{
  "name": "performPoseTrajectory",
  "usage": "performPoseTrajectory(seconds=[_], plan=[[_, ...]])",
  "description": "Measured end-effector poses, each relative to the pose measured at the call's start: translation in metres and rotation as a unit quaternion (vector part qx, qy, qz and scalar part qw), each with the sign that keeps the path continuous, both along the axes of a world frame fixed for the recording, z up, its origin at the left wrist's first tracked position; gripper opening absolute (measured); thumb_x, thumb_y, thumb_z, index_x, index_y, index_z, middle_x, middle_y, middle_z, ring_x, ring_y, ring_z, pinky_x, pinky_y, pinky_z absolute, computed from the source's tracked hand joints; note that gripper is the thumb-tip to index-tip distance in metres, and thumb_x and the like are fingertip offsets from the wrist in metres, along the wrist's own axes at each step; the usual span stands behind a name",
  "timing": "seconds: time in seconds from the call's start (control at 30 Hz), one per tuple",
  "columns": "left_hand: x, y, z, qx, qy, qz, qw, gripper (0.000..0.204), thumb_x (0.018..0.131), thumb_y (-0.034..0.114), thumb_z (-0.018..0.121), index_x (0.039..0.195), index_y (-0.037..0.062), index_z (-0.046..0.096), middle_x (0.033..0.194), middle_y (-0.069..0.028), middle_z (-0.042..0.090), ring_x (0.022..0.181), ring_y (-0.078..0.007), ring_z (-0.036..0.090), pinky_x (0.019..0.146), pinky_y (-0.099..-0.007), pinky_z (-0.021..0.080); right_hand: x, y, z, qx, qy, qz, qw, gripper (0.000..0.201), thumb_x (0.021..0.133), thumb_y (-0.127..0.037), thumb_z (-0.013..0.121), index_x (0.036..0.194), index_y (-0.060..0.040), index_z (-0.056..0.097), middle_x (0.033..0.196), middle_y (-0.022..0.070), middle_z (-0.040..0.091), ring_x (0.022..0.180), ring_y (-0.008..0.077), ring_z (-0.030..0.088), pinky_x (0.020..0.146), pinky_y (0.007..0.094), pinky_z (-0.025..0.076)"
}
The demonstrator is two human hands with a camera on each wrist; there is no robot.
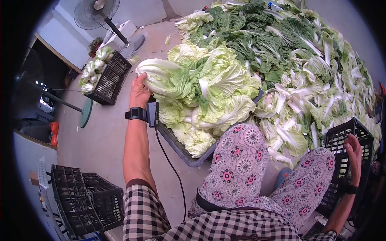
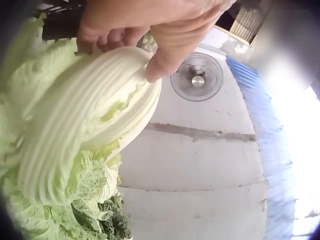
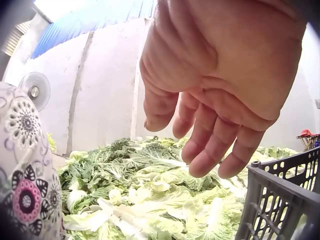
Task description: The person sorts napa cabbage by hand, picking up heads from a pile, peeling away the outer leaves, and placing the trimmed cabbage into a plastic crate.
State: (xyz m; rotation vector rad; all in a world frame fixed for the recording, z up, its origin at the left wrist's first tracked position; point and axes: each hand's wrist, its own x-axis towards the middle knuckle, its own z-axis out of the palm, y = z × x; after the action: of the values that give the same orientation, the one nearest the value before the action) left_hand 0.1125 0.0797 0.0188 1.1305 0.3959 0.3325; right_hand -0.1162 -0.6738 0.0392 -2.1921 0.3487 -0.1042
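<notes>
My left hand (image 1: 139, 95) grips the pale stem end of a napa cabbage (image 1: 155, 74). In the left wrist view the thumb presses one side of that white base, with the fingers curled over the other. The cabbage's leafy end lies over more cabbages (image 1: 229, 80) heaped in a dark grey tub (image 1: 189, 161). My right hand (image 3: 220, 75) holds nothing; its fingers hang loosely bent in the right wrist view. It is nearest to a black plastic crate (image 1: 348, 134) beside the right knee.
A large pile of loose cabbage leaves (image 1: 289, 80) spreads behind and right of the tub. At the left stand a black crate of trimmed cabbages (image 1: 93, 70), a fan (image 1: 96, 12) and other black crates (image 1: 86, 197). A cable (image 1: 173, 168) trails from the left wrist.
</notes>
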Motion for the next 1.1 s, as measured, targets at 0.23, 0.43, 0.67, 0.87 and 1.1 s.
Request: performPoseTrajectory(seconds=[0.23,0.43,0.67,0.87,1.1], plan=[[-0.004,-0.026,0.059,0.026,-0.191,-0.011,0.981,0.046,0.077,0.012,0.072,0.119,0.0027,0.053,0.112,-0.0119,0.059,0.102,-0.0250,0.058,0.092,-0.0407,0.047,-0.019,-0.003,-0.003,0.017,-0.032,-0.002,0.999,0.062,0.082,-0.040,0.066,0.125,0.0022,0.049,0.112,0.0144,0.059,0.106,0.0209,0.054,0.094,0.0332,0.041],[-0.064,-0.083,0.172,0.019,-0.274,-0.025,0.961,0.043,0.083,0.019,0.067,0.121,0.0052,0.052,0.120,-0.0089,0.056,0.114,-0.0245,0.051,0.099,-0.0433,0.040,-0.036,-0.009,-0.012,0.054,-0.072,-0.004,0.996,0.062,0.082,-0.040,0.065,0.125,0.0020,0.050,0.111,0.0141,0.059,0.105,0.0199,0.055,0.092,0.0325,0.042],[-0.091,-0.174,0.198,0.054,-0.302,-0.122,0.944,0.040,0.085,0.016,0.065,0.121,0.0041,0.052,0.118,-0.0083,0.057,0.111,-0.0218,0.053,0.097,-0.0408,0.042,-0.029,0.035,0.009,0.109,-0.148,0.059,0.981,0.042,0.085,-0.013,0.060,0.124,0.0001,0.050,0.113,0.0112,0.060,0.105,0.0180,0.056,0.091,0.0292,0.043],[-0.127,-0.289,0.173,0.196,-0.303,-0.366,0.858,0.059,0.075,0.008,0.066,0.129,0.0019,0.044,0.120,-0.0091,0.056,0.110,-0.0194,0.054,0.099,-0.0338,0.042,-0.024,0.100,0.072,0.003,-0.239,0.123,0.963,0.051,0.079,-0.011,0.064,0.128,-0.0053,0.050,0.122,0.0144,0.057,0.113,0.0220,0.054,0.099,0.0347,0.040],[-0.153,-0.350,0.132,0.160,-0.256,-0.577,0.759,0.068,0.067,0.019,0.076,0.127,0.0020,0.048,0.121,-0.0101,0.056,0.113,-0.0214,0.053,0.101,-0.0365,0.040,-0.003,0.170,0.072,0.049,-0.234,0.303,0.922,0.090,0.063,-0.025,0.081,0.137,-0.0042,0.035,0.122,0.0166,0.055,0.115,0.0299,0.052,0.100,0.0394,0.040]])
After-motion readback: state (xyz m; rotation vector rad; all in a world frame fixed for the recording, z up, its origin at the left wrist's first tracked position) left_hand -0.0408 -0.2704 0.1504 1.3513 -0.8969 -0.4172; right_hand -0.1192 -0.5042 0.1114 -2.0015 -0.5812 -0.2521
